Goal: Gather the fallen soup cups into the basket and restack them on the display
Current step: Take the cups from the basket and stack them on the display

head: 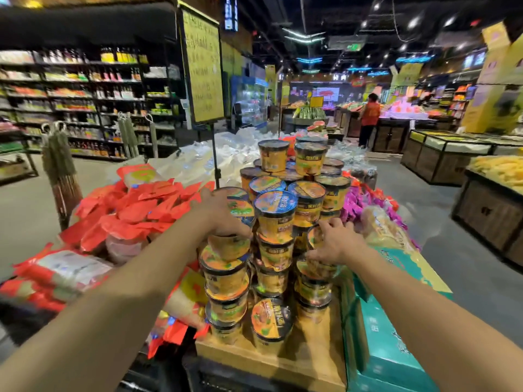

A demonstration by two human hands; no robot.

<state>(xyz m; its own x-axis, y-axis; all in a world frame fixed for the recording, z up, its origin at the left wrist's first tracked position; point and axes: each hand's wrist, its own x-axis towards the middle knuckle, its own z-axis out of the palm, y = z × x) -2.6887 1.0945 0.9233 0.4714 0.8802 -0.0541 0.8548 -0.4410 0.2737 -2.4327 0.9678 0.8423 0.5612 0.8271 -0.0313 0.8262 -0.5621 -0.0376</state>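
Head view, one frame

Stack of soup cups (307,193): yellow tubs with dark rims, piled in a rough pyramid on a wooden stand (308,360), straight ahead of me. Both arms reach forward to it, hands well apart, one on each flank of the pile.

Left hand (223,213): palm down on the top cup of the left column (229,246). Fingers curl over its lid and down the near side, so the hand grips it from above. That cup sits upright on three more cups below it.

Right hand (336,244): at the right flank, lower than the left. Thumb lies above and spread fingers below a tilted cup (314,237), whose lid faces left. The fingertips also touch the lid of the cup beneath. I cannot tell whether this hand grips the tilted cup or only rests against it.

Front cup (271,321): stands alone low on the stand, lid tipped toward me, between the two forearms and touched by neither hand.

Surroundings: red packets (141,210) heaped left of the stack, just beside the left forearm. Teal boxes (390,335) under the right forearm. Purple packets (353,205) behind the right hand. A yellow sign (202,66) on a pole rises behind the stack. Shelves of bottles (70,103) far left
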